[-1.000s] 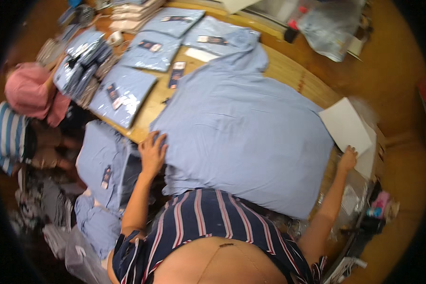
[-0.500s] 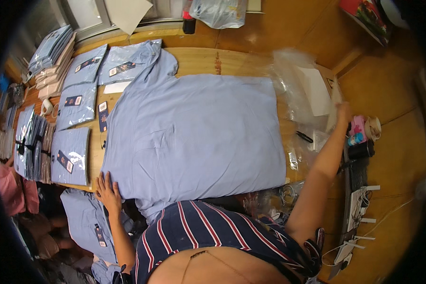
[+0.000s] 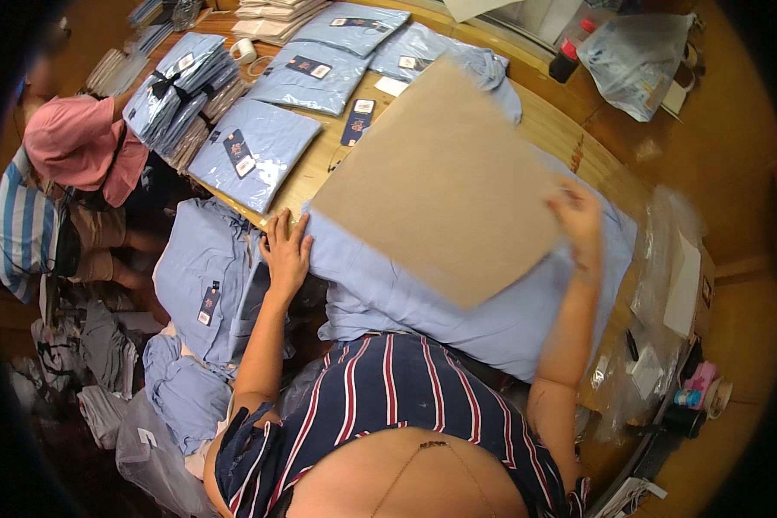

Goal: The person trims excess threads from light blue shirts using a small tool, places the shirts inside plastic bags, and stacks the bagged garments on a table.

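A light blue shirt (image 3: 388, 285) lies spread across the wooden table. Over it a flat brown cardboard sheet (image 3: 449, 181) is held tilted, covering much of the cloth. My right hand (image 3: 578, 216) pinches the sheet near its right corner. My left hand (image 3: 287, 249) lies with fingers spread at the table's front edge, beside the shirt's left end. Just beyond that hand is a folded blue shirt in a clear bag (image 3: 255, 155). A dark hang tag (image 3: 358, 121) rests on the table left of the cardboard.
Bagged blue shirts (image 3: 311, 73) and a tied stack of them (image 3: 181, 95) occupy the left side. Loose blue garments (image 3: 203, 268) hang below the table edge. Clear plastic bags (image 3: 656, 276) lie at right. A person in a pink top (image 3: 78, 142) is at far left.
My right hand has come in from the far right and now holds the cardboard sheet over the shirt. The view has turned leftward. My left hand stays by the shirt's left end.
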Available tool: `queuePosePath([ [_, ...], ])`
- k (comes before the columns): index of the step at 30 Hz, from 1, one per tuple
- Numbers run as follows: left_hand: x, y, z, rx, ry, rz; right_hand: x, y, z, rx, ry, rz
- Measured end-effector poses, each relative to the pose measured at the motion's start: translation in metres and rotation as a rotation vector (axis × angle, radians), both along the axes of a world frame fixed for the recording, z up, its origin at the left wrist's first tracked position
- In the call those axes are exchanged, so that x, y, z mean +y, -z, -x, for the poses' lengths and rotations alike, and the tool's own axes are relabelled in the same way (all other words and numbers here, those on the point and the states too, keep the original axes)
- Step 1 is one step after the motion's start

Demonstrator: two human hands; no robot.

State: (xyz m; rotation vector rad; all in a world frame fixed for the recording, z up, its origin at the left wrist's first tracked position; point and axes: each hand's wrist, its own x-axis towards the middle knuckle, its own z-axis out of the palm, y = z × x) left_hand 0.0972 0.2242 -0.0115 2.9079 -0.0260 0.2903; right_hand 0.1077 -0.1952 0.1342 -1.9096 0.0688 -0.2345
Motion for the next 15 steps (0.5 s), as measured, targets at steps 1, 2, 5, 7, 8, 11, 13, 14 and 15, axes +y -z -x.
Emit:
queuePosePath([
  [1,0.0,0.002,0.0,0.009,0.002,0.001,0.019,0.029,-0.02,0.06,-0.056,-0.028],
  [2,0.001,0.003,0.001,-0.017,0.004,0.012,0.034,0.061,-0.036,0.044,-0.075,0.029],
  [5,0.002,0.004,0.005,-0.103,-0.028,-0.016,0.06,0.113,-0.065,0.234,-0.111,0.098],
  [7,-0.008,-0.001,0.008,-0.146,0.017,0.105,0.067,0.121,-0.073,0.316,-0.083,0.186],
  [8,-0.015,-0.004,0.009,-0.167,0.043,0.166,0.066,0.123,-0.078,0.313,-0.083,0.216],
  [11,-0.038,-0.024,0.012,-0.083,0.249,0.028,0.071,0.129,-0.091,0.294,-0.105,0.284],
  [13,-0.044,-0.024,0.008,-0.056,0.297,0.0,0.068,0.132,-0.097,0.25,-0.111,0.321],
  [14,-0.046,-0.019,0.006,-0.045,0.301,-0.001,0.066,0.133,-0.097,0.251,-0.119,0.337],
  [15,-0.046,-0.016,0.003,-0.034,0.301,-0.008,0.069,0.133,-0.098,0.251,-0.13,0.348],
])
